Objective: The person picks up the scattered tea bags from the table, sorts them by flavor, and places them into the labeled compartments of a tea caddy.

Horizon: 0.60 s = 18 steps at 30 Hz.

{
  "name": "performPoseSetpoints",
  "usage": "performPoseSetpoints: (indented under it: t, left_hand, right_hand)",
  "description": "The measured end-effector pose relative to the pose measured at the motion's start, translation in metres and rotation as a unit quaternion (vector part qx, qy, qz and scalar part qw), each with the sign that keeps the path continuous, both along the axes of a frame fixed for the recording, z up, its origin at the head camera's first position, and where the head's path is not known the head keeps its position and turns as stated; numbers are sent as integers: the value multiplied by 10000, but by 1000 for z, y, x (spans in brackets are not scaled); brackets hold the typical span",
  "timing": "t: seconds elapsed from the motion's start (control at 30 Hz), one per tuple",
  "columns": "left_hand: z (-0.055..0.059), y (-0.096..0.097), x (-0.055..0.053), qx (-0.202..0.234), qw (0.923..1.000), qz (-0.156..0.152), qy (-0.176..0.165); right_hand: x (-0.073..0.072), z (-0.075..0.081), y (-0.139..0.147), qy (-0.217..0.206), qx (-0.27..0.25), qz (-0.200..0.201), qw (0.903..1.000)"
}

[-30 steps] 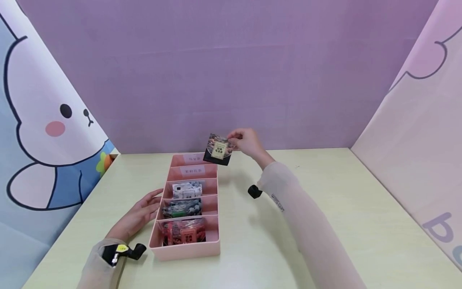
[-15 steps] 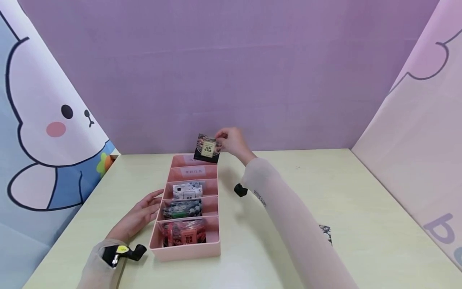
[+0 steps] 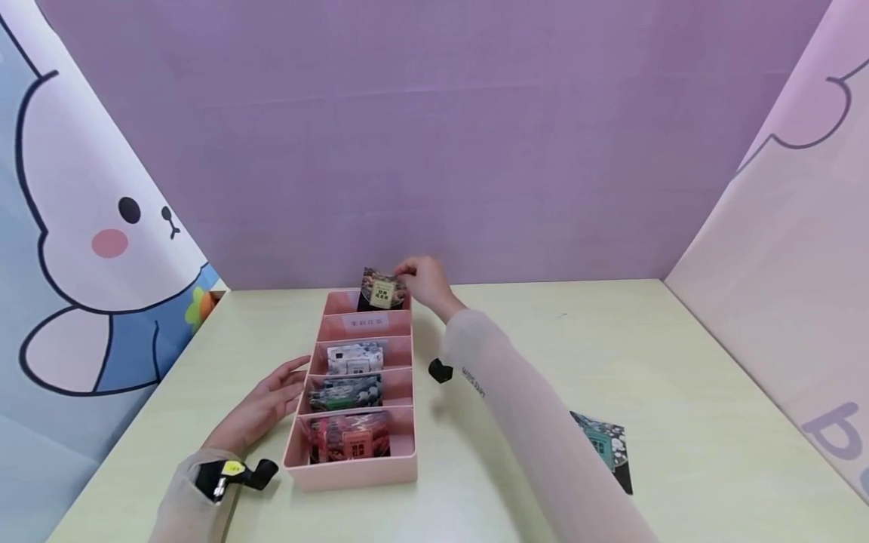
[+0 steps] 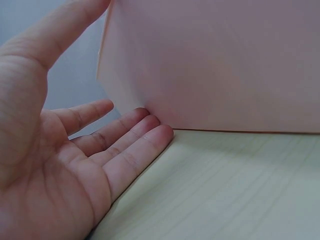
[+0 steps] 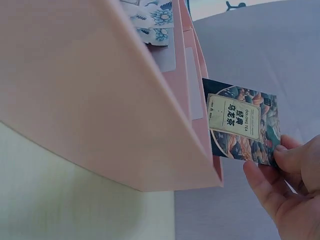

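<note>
My right hand (image 3: 428,285) pinches the edge of a dark oolong tea sachet (image 3: 382,292) with a cream label. In the right wrist view, the lower part of that oolong tea sachet (image 5: 240,122) dips into the farthest compartment of a pink divided box (image 3: 349,475). My left hand (image 3: 261,407) lies along the box's left side, and in the left wrist view its straight fingertips touch the box wall (image 4: 225,70) near the table. Nearer compartments hold white sachets (image 3: 356,357), dark green sachets (image 3: 348,393) and red sachets (image 3: 349,436).
The second compartment from the back shows a paper label (image 3: 365,323). On the table (image 3: 679,362) to the right, a dark sachet with a teal label (image 3: 607,450) lies partly hidden by my right sleeve. A purple backdrop (image 3: 434,151) rises behind the table.
My right hand has moved left and then down, bringing the oolong tea sachet into the farthest compartment. The teal-labelled sachet has come into sight beside my right sleeve. My left hand stays put.
</note>
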<state>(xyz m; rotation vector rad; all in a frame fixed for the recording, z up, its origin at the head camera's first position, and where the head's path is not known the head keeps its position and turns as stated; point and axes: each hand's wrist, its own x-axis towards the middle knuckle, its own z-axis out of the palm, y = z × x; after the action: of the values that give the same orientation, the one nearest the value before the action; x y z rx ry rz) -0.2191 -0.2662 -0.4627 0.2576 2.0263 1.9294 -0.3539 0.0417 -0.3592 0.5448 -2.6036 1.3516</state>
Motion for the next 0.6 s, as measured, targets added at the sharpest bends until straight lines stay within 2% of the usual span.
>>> performPoseSetpoints:
  t: [0.17, 0.37, 0.6]
  left_hand:
    - [0, 1, 0, -14, 10000, 9, -36]
    - [1, 1, 0, -23, 10000, 48, -10]
    - [-1, 1, -1, -68, 10000, 65, -27]
  right_hand:
    - [0, -9, 5, -319, -166, -3, 9994]
    - [4, -19, 6, -613, -270, 170, 9976]
    - [3, -28, 4, -533, -208, 179, 9982]
